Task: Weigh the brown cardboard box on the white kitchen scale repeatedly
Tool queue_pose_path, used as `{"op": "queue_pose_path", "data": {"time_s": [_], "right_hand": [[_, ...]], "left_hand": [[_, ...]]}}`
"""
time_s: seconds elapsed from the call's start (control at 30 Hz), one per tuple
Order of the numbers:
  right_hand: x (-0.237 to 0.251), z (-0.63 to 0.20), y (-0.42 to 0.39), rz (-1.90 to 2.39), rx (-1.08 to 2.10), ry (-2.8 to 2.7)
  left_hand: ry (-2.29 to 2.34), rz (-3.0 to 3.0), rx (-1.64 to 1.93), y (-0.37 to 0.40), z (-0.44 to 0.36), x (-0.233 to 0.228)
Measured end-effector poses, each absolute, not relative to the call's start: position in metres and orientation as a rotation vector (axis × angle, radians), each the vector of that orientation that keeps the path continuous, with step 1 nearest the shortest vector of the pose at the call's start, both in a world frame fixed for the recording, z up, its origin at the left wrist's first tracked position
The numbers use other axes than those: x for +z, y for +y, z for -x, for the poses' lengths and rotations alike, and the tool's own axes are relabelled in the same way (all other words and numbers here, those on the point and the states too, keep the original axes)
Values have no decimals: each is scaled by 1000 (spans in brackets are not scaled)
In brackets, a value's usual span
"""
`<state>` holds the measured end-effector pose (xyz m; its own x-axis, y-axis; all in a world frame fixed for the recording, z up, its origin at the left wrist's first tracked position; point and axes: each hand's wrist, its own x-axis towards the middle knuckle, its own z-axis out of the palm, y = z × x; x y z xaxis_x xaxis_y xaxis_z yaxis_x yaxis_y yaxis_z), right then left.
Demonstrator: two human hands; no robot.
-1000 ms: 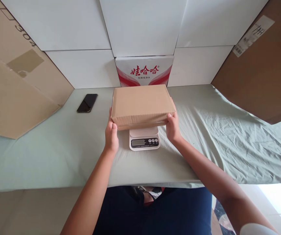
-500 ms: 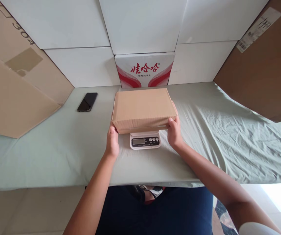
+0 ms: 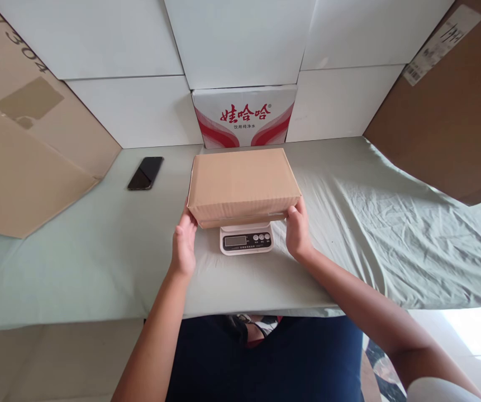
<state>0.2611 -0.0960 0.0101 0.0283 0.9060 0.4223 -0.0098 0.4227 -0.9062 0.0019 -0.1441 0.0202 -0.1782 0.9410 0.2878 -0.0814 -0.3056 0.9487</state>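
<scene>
A closed brown cardboard box (image 3: 242,178) rests on the platform of a white kitchen scale (image 3: 246,249), covering most of it. The scale's grey display and its round buttons show in front; no digits can be read. At the box's left side is my left hand (image 3: 184,248), its thumb off the cardboard and its fingers stretched along the side, partly hidden. My right hand (image 3: 298,230) grips the front right corner, thumb against the front face and fingers along the right side.
On the green cloth (image 3: 98,268) at the left lies a black phone (image 3: 146,173). A white and red carton (image 3: 244,118) stands behind, among white panels (image 3: 127,111). Large cardboard sheets rise at the left (image 3: 34,167) and right (image 3: 445,128).
My left hand has loosened, its thumb coming away from the box and moving left. My right hand stays at its corner. The whole view has shifted slightly.
</scene>
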Motion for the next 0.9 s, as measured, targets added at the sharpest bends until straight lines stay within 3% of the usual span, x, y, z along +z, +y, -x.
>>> {"op": "queue_pose_path", "data": {"time_s": [0.47,0.7,0.9], "right_hand": [[22,-252,-93,829,910,-1236],[50,-245,-17,703,789,-1330],[27,-232,37,756,841,-1253]], "left_hand": [[1000,-1352,1552,-136,-8,27],[972,-1249,1580,-48,0,42],[1087,-1100,1589,7,-1,14]]}}
